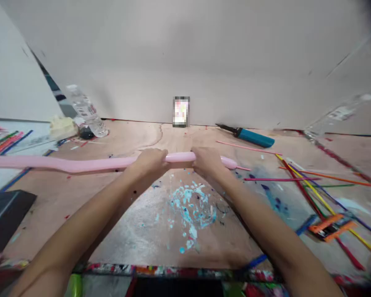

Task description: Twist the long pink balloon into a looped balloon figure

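Observation:
A long, inflated pink balloon stretches sideways above the paint-marked table, from the left edge of the view to its thin tip right of centre. My left hand is wrapped round it just left of the middle. Further right, my right hand grips it close to its tip end. Between the two hands a short section of the balloon shows. The palms and most fingertips are hidden from view.
Behind the hands, a phone-like screen leans on the wall. A blue hand pump lies right of it. Uninflated balloons and an orange object lie at right. Clear bottles stand tilted on both sides; a dark box is left.

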A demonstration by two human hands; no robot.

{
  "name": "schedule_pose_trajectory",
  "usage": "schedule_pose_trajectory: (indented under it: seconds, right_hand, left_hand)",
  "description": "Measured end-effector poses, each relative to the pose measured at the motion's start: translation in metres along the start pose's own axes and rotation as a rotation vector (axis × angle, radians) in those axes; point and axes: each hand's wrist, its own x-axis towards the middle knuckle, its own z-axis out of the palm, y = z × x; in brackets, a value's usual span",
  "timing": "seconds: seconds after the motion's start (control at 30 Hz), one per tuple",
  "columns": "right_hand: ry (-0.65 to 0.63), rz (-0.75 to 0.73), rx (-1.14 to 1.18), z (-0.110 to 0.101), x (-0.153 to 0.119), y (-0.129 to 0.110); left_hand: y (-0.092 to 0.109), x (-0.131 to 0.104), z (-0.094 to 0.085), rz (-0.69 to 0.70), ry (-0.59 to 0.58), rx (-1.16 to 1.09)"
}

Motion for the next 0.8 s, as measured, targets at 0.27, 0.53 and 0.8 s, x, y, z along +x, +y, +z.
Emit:
schedule_pose_trajectory:
  seconds: [0.27,0.53,0.8]
  right_hand:
    - [-0.064,-0.098,0.034,-0.007,-0.006,-0.033]
    - [-0.059,-0.147,0.033,-0.009,-0.004,-0.031]
    - [0.008,-0.172,0.013,-0.006,-0.001,-0.027]
  left_hand:
    - [0.021,-0.002,0.007,0.092,-0.023,-0.009]
    - [0.023,-0.001,0.009,0.115,0.007,-0.018]
    - [0.024,0.001,0.014,0.06,0.02,-0.055]
